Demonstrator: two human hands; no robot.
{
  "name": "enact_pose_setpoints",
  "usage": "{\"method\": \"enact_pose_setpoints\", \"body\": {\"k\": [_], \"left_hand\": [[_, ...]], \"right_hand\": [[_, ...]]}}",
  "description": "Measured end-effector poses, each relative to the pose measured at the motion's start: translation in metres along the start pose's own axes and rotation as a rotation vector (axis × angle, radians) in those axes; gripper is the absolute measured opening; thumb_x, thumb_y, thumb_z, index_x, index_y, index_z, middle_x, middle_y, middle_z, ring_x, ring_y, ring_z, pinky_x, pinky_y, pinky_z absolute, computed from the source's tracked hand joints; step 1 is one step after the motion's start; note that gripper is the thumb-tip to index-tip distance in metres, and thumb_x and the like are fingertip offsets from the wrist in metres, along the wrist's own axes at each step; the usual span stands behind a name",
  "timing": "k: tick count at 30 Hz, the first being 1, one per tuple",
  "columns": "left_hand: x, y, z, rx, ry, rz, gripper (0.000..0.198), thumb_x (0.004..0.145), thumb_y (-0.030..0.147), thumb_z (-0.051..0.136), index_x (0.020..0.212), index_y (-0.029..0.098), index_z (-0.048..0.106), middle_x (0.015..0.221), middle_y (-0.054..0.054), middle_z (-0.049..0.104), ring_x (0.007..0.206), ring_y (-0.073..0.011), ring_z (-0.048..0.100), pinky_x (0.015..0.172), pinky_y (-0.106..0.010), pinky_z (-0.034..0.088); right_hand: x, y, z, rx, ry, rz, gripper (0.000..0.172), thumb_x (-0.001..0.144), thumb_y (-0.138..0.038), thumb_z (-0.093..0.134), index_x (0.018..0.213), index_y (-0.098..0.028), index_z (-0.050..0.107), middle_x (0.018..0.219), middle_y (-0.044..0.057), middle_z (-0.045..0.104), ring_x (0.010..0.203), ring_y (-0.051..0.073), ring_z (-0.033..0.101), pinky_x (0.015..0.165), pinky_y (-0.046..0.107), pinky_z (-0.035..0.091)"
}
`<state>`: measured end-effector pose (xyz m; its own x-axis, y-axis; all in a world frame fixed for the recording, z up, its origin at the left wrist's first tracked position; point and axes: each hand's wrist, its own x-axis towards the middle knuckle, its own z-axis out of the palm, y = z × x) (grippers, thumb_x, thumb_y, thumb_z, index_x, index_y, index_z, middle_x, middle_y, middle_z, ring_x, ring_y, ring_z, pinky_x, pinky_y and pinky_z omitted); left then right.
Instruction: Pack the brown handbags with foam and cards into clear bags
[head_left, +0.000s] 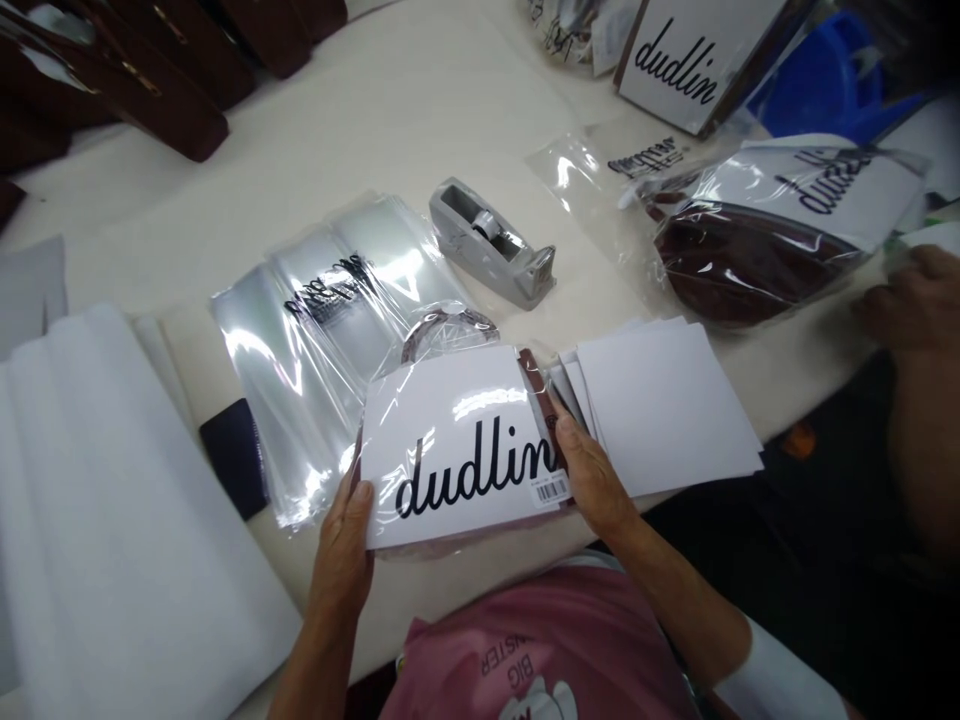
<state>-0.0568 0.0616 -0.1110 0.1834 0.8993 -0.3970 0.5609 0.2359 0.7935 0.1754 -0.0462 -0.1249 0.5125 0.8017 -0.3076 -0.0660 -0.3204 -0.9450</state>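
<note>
Between my two hands is a brown handbag in a clear plastic bag (457,440), with a white card inside the front and "dudlin" printed across it in black. A barcode sticker (552,487) sits at its lower right. My left hand (346,525) grips the left edge, thumb on the front. On the right edge, my right hand (589,470) is closed in the same way, its fingers hidden behind. A curved brown handle (450,325) shows above the card. Behind the package lies a stack of clear printed plastic bags (315,300).
A grey tape dispenser (491,240) stands beyond the package. White paper sheets (667,400) lie right, folded white material (112,520) left. Several brown handbags (150,70) stand far left. Another person's hand (919,300) is beside a wrapped brown bag (750,260). A blue container (817,80) is behind.
</note>
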Motion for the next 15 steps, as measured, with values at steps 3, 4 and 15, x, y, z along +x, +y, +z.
{"method": "enact_pose_setpoints", "body": {"k": [3, 4, 15], "left_hand": [[0.000, 0.000, -0.002, 0.039, -0.037, 0.016, 0.051, 0.087, 0.043, 0.039, 0.133, 0.020, 0.036, 0.132, -0.003, 0.046, 0.122, -0.0229, 0.040, 0.106, -0.036, 0.029], [0.000, 0.000, -0.002, 0.052, -0.043, 0.014, 0.051, 0.088, 0.043, 0.038, 0.134, 0.021, 0.035, 0.133, -0.003, 0.045, 0.122, -0.0228, 0.040, 0.106, -0.037, 0.029], [-0.014, -0.033, -0.015, 0.017, -0.040, -0.066, 0.062, 0.081, 0.048, 0.043, 0.135, 0.019, 0.032, 0.134, -0.006, 0.043, 0.123, -0.0249, 0.039, 0.104, -0.039, 0.031]], "right_hand": [[-0.001, -0.001, 0.001, -0.002, -0.012, -0.018, 0.048, 0.092, -0.047, 0.025, 0.135, -0.026, 0.034, 0.139, -0.003, 0.036, 0.131, 0.014, 0.026, 0.111, 0.031, 0.016], [-0.001, -0.002, 0.001, -0.007, -0.014, -0.020, 0.048, 0.093, -0.046, 0.025, 0.135, -0.026, 0.034, 0.139, -0.003, 0.036, 0.131, 0.013, 0.026, 0.111, 0.031, 0.016], [-0.026, 0.014, 0.004, -0.193, -0.015, -0.180, 0.052, 0.091, -0.043, 0.029, 0.140, -0.025, 0.022, 0.144, -0.001, 0.026, 0.133, 0.019, 0.022, 0.110, 0.039, 0.018]]}}
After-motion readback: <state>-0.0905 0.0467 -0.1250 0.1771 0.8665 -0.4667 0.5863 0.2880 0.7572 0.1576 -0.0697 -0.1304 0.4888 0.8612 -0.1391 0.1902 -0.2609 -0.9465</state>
